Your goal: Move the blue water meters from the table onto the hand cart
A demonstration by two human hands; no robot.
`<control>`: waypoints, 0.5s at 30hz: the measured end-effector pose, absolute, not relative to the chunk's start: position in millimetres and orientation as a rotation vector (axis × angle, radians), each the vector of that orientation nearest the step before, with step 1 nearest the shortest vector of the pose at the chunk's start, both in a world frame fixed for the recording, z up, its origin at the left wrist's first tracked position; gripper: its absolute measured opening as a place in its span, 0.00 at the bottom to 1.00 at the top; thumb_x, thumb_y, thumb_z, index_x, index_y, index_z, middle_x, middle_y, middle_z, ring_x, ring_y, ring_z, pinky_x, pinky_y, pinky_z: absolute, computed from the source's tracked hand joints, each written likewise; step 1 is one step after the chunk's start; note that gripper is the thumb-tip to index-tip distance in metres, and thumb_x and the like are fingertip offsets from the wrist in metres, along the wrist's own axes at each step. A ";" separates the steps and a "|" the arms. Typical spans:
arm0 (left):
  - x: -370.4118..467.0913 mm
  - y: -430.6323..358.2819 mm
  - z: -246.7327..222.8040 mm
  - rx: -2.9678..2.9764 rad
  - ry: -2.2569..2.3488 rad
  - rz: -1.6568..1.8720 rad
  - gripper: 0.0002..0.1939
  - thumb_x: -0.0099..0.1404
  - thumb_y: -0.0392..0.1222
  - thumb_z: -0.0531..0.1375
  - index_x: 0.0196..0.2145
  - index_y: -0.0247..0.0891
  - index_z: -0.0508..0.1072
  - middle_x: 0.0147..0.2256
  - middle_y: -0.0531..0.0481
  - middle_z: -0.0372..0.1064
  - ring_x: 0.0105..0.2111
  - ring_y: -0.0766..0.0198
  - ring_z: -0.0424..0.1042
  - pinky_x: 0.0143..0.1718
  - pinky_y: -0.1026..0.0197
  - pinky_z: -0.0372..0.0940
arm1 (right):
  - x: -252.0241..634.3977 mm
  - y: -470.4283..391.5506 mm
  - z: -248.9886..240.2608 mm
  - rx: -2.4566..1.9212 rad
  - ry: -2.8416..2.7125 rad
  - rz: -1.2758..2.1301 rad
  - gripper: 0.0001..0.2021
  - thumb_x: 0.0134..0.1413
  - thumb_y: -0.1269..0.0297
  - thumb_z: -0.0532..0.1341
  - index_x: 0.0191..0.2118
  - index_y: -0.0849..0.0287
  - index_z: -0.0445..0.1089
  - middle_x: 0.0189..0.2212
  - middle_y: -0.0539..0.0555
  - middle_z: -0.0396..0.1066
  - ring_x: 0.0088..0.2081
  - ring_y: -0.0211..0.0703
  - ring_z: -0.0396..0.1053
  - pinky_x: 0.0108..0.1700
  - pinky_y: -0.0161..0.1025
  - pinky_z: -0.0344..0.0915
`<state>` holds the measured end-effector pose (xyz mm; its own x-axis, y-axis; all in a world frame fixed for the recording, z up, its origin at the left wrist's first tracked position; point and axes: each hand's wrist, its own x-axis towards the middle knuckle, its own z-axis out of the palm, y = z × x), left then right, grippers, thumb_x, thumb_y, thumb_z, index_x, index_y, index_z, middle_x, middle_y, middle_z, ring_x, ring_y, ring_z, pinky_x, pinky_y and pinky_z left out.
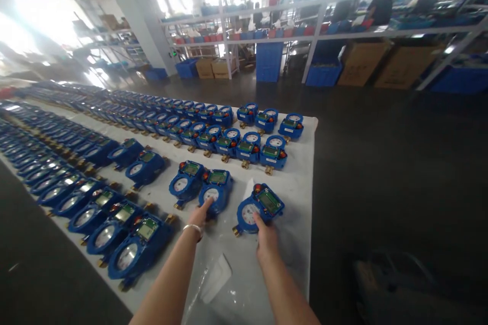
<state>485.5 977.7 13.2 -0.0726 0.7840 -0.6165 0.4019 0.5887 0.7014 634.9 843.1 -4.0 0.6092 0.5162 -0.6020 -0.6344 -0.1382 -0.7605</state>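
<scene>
The right hand (266, 237) is clamped on the near edge of a blue meter (259, 206) lying dial-up on the white sheet (301, 183), while the left hand (201, 216), fingers extended, touches the adjacent meter (215, 189), aligning the row.

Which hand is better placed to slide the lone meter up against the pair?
Right. The right hand already touches the lone meter; the left hand rests on the pair's nearer meter.
</scene>
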 end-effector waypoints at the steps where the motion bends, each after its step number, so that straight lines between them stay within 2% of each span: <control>1: 488.7 975.8 13.3 0.953 1.644 0.398 0.31 0.45 0.61 0.63 0.35 0.28 0.70 0.38 0.31 0.69 0.42 0.39 0.67 0.46 0.42 0.56 | 633.9 844.7 -5.5 -1.384 0.122 0.980 0.32 0.30 0.53 0.67 0.45 0.64 0.62 0.45 0.61 0.68 0.45 0.49 0.67 0.45 0.39 0.66; 5: 503.6 981.6 19.4 0.766 1.478 0.480 0.19 0.50 0.47 0.64 0.37 0.34 0.69 0.34 0.45 0.71 0.33 0.59 0.70 0.37 0.57 0.65 | 632.0 847.5 -3.5 -1.332 0.182 0.911 0.29 0.29 0.58 0.67 0.42 0.64 0.64 0.40 0.59 0.70 0.41 0.50 0.69 0.41 0.39 0.68; 7: 508.4 988.6 23.3 0.653 1.405 0.509 0.13 0.54 0.42 0.61 0.36 0.33 0.68 0.31 0.48 0.71 0.28 0.64 0.69 0.33 0.59 0.66 | 632.6 848.5 -1.8 -1.315 0.196 0.880 0.27 0.29 0.59 0.67 0.40 0.63 0.65 0.36 0.57 0.72 0.38 0.49 0.70 0.39 0.39 0.69; 10: 511.7 992.9 27.1 0.520 1.303 0.490 0.10 0.56 0.39 0.58 0.35 0.30 0.68 0.26 0.47 0.70 0.23 0.63 0.68 0.31 0.53 0.68 | 636.9 849.4 -1.5 -1.303 0.218 0.868 0.25 0.28 0.60 0.67 0.38 0.62 0.66 0.31 0.53 0.73 0.35 0.47 0.70 0.37 0.39 0.69; 15: 521.1 985.3 22.6 0.485 1.196 0.538 0.12 0.55 0.34 0.57 0.39 0.29 0.68 0.28 0.44 0.71 0.26 0.58 0.72 0.32 0.50 0.70 | 650.0 844.4 1.6 -1.193 0.241 0.944 0.26 0.24 0.63 0.68 0.37 0.65 0.67 0.28 0.53 0.73 0.31 0.46 0.69 0.34 0.38 0.67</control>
<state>521.1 985.3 22.6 0.2710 0.6251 -0.7320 -0.1334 0.7775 0.6145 650.0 844.4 1.6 0.6123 0.4949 -0.6166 -0.7300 0.0544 -0.6813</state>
